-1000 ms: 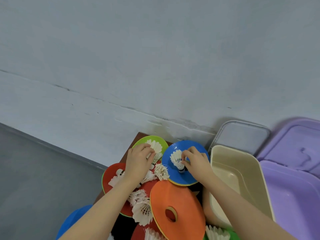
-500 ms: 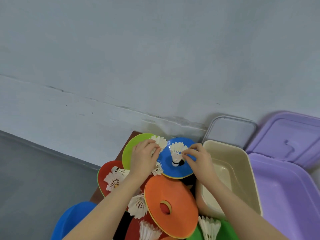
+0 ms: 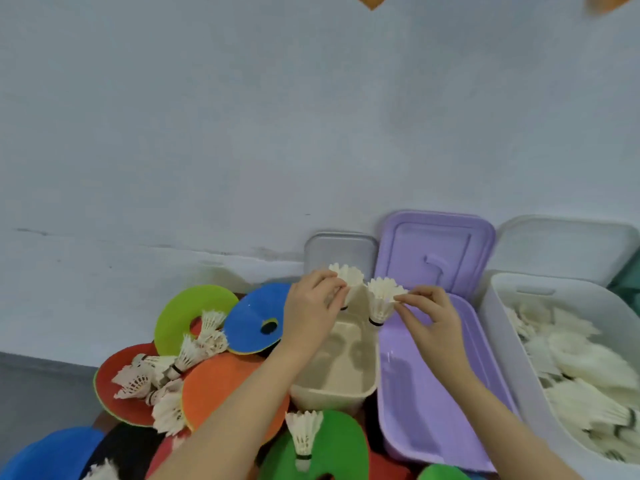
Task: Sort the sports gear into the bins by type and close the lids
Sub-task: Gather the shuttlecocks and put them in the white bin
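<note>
Both hands hold shuttlecocks above the far end of the beige bin [image 3: 334, 382]: the left hand [image 3: 313, 311] grips one shuttlecock [image 3: 348, 278] by its feathers, and the right hand [image 3: 431, 315] pinches a second shuttlecock [image 3: 381, 301] at its skirt edge. Each stands nearly upright, feathers up, cork down. To the right sit an open purple bin [image 3: 433, 403] and a white bin [image 3: 502, 327] filled with shuttlecocks. At left, more shuttlecocks lie among coloured discs [image 3: 180, 317].
</note>
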Demonstrator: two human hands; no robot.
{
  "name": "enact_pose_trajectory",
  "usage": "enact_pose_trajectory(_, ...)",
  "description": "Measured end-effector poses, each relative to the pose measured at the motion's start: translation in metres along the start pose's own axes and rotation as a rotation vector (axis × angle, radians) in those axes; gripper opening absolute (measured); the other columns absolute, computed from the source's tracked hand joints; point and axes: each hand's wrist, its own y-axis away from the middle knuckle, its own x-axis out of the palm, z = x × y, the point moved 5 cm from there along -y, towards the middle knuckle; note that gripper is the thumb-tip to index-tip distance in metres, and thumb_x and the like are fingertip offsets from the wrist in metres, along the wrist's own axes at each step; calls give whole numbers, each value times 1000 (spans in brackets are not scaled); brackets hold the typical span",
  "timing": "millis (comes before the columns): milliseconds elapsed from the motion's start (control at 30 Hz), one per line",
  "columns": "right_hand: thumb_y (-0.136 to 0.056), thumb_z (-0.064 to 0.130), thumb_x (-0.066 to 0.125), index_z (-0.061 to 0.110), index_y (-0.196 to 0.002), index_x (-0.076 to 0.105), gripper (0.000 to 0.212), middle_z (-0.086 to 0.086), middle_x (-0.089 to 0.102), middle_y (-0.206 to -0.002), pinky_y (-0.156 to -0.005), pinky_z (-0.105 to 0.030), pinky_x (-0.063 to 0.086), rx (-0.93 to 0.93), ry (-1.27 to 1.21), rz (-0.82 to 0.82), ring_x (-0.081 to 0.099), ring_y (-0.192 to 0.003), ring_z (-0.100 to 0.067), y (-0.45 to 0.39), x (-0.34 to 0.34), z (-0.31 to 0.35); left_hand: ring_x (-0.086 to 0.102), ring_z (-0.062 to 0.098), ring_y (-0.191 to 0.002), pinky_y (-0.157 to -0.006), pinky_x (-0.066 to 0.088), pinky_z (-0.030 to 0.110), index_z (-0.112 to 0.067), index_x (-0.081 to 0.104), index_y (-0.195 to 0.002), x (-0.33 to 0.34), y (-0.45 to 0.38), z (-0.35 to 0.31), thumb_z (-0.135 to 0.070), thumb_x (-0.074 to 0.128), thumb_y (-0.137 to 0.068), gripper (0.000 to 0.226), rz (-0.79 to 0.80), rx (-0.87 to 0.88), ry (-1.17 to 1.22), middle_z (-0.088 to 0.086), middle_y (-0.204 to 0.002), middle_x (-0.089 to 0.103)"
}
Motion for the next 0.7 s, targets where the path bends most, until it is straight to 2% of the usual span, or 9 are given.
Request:
enact_pose_trajectory(100, -78, 0, 70, 13, -88, 73, 16, -2, 53, -95, -81, -5, 35, 32, -7, -28, 54, -89, 1, 2, -63, -29, 57, 8, -83, -80, 43, 22, -13, 72, -87, 41, 2, -61, -28, 56, -86, 22, 47, 43, 28, -2, -95, 65)
enact_pose_trajectory(233, -75, -3, 72, 9, -85, 73, 15, -5, 54, -93, -81, -6, 36, 28, 78, -157, 51, -87, 2, 3, -149, -66, 61, 13, -82, -75, 47, 31, -12, 71, -86, 100, 6, -130, -32, 53, -85, 28, 79, 4, 192, -2, -93, 65)
enact_pose_trajectory(333, -76, -1, 72, 9, -86, 72, 14, -6, 54, -95, -82, -7, 34, 59, 155, -214, 51, -89, -12, 3, -203, -93, 60, 10, -84, -73, 48, 31, -11, 71, -88, 145, 10, -170, -35, 53, -84, 30, 133, -9, 257, -2, -97, 64)
enact_pose_trajectory(433, -80, 1, 69, 7, -89, 71, 12, -4, 51, -101, -82, -1, 30, 92, 194, -246, 46, -91, -6, 1, -242, -114, 58, 9, -82, -75, 48, 27, -9, 71, -86, 182, 10, -206, -34, 52, -85, 31, 165, 36, 273, 0, -97, 63)
enact_pose_trajectory(500, -82, 2, 66, 6, -91, 70, 11, -4, 48, -105, -82, -1, 28, 114, 209, -267, 46, -93, -7, -5, -261, -128, 57, 13, -82, -77, 43, 21, -6, 71, -85, 205, 4, -221, -27, 57, -86, 25, 199, 19, 266, 4, -100, 62)
enact_pose_trajectory(567, -85, 4, 63, 6, -94, 68, 10, -6, 47, -111, -84, -12, 33, 151, 226, -273, 46, -96, -10, -12, -272, -143, 58, 20, -84, -78, 37, 13, -3, 70, -87, 225, -1, -229, -13, 62, -87, 13, 225, -16, 241, 6, -106, 61)
enact_pose_trajectory(633, -88, 8, 60, 6, -96, 67, 10, -5, 47, -117, -78, -28, 42, 183, 295, -254, 46, -95, -10, -21, -277, -161, 57, 19, -96, -80, 31, 6, -1, 68, -91, 244, -5, -229, -8, 60, -88, 11, 273, -71, 215, 6, -113, 57)
enact_pose_trajectory(700, -90, 12, 58, 7, -98, 66, 13, -2, 49, -119, -70, -36, 48, 226, 382, -194, 51, -96, -15, -27, -278, -182, 54, 18, -106, -85, 33, 11, -1, 66, -99, 261, -6, -225, -9, 56, -90, 15, 350, -110, 178, 4, -119, 53)
